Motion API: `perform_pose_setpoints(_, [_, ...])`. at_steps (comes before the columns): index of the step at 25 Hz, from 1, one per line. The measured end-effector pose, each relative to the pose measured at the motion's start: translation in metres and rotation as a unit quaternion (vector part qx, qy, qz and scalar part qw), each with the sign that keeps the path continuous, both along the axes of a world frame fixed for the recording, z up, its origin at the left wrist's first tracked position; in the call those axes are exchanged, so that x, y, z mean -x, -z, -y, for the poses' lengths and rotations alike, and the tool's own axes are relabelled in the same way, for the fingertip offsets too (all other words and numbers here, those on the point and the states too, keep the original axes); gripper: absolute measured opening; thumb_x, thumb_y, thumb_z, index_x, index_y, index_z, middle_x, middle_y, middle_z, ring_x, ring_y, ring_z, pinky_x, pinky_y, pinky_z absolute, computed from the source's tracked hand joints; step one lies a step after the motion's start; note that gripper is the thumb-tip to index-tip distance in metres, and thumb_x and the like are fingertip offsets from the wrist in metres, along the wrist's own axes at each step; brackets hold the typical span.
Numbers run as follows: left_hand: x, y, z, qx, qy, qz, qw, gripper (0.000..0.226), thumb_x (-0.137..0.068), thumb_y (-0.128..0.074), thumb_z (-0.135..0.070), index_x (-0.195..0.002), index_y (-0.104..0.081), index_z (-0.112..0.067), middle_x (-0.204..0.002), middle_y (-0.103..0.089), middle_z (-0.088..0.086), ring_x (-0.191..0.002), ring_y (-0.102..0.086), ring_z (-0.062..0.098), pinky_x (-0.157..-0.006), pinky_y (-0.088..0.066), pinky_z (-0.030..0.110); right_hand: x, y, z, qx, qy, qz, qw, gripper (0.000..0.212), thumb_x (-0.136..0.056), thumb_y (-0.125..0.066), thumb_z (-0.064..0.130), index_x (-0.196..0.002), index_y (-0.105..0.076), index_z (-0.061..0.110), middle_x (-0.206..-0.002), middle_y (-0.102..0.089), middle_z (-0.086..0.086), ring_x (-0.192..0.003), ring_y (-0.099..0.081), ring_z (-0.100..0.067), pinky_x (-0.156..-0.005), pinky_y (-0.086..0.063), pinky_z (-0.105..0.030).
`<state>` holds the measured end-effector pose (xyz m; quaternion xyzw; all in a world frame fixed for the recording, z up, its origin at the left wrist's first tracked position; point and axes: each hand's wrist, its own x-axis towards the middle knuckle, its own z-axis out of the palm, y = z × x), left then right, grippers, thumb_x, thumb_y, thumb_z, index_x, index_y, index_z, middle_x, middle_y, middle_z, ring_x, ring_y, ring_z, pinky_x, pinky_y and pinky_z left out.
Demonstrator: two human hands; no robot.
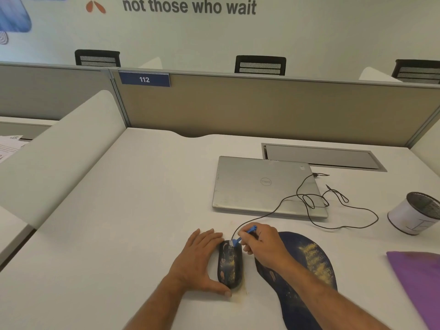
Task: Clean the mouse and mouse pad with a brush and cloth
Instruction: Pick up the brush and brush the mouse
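Note:
A dark wired mouse (229, 264) with yellowish dust on it lies on the white desk, left of the mouse pad. My left hand (198, 257) lies flat against the mouse's left side, fingers straight, thumb at its rear end. My right hand (260, 244) grips a small blue brush (242, 236) whose white bristles touch the front of the mouse. The dark blue mouse pad (309, 265) carries yellow dust and lies partly under my right forearm. A purple cloth (419, 277) lies at the right edge.
A shut silver laptop (264, 186) lies behind the mouse, with the mouse's black cable (333, 206) looped over and beside it. A white mesh-topped cup (414, 213) stands far right. A cable hatch (321, 157) and grey partition (262, 106) are at the back.

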<state>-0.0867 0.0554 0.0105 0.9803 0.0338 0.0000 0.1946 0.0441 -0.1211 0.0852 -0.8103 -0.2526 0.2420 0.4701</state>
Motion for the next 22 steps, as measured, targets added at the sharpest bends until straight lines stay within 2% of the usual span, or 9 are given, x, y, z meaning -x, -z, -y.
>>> perform_pose_setpoints(5, [-0.001, -0.002, 0.001, 0.006, -0.002, -0.019, 1.0, 0.127, -0.051, -0.052, -0.103, -0.153, -0.027, -0.033, -0.162, -0.023, -0.015, -0.151, -0.008, 0.005, -0.125, -0.001, 0.042, -0.002, -0.003, 0.002, -0.03, 0.013, 0.027, 0.999, 0.01, -0.093, -0.057, 0.019, -0.089, -0.066, 0.02, -0.076, -0.068, 0.002, -0.067, -0.065, -0.01, -0.061, -0.054, -0.017])
perform_pose_setpoints(9, [0.0, -0.001, 0.0, 0.008, -0.001, -0.001, 1.0, 0.128, -0.05, -0.055, -0.102, -0.153, -0.031, -0.03, -0.161, -0.026, -0.014, -0.151, -0.008, 0.004, -0.125, -0.001, 0.042, 0.005, -0.002, 0.005, -0.009, -0.054, 0.036, 0.998, 0.012, -0.092, -0.058, 0.018, -0.085, -0.068, 0.019, -0.072, -0.067, 0.004, -0.065, -0.063, -0.009, -0.059, -0.052, -0.017])
perform_pose_setpoints(12, [0.0, -0.002, 0.0, 0.003, 0.002, -0.001, 1.0, 0.129, -0.051, -0.054, -0.102, -0.153, -0.03, -0.029, -0.161, -0.024, -0.015, -0.151, -0.006, 0.004, -0.125, 0.001, 0.04, 0.007, -0.003, 0.011, -0.039, -0.048, 0.045, 0.997, 0.012, -0.091, -0.059, 0.016, -0.084, -0.068, 0.017, -0.069, -0.066, 0.003, -0.063, -0.063, -0.008, -0.057, -0.052, -0.019])
perform_pose_setpoints(15, [0.001, 0.0, 0.0, 0.008, 0.003, 0.006, 1.0, 0.128, -0.051, -0.055, -0.102, -0.153, -0.031, -0.029, -0.161, -0.025, -0.014, -0.151, -0.007, 0.004, -0.125, 0.001, 0.04, 0.011, 0.0, 0.015, -0.026, -0.067, 0.07, 0.995, 0.011, -0.092, -0.058, 0.018, -0.088, -0.068, 0.022, -0.073, -0.066, 0.006, -0.068, -0.063, -0.009, -0.061, -0.054, -0.02])
perform_pose_setpoints(18, [0.0, 0.001, -0.001, 0.01, 0.004, 0.009, 1.0, 0.127, -0.051, -0.054, -0.102, -0.153, -0.032, -0.028, -0.161, -0.026, -0.014, -0.151, -0.008, 0.005, -0.125, 0.0, 0.041, 0.012, -0.002, 0.023, -0.015, -0.12, 0.049, 0.991, 0.011, -0.09, -0.059, 0.015, -0.084, -0.068, 0.017, -0.069, -0.065, 0.001, -0.061, -0.06, -0.009, -0.059, -0.053, -0.021])
perform_pose_setpoints(22, [0.0, 0.003, -0.001, 0.005, 0.005, 0.011, 1.0, 0.127, -0.052, -0.054, -0.102, -0.153, -0.032, -0.028, -0.161, -0.026, -0.013, -0.151, -0.007, 0.004, -0.125, 0.001, 0.041, 0.01, -0.001, 0.027, -0.043, -0.095, 0.072, 0.992, 0.011, -0.091, -0.059, 0.017, -0.092, -0.07, 0.019, -0.075, -0.068, 0.006, -0.069, -0.063, -0.012, -0.062, -0.055, -0.023])
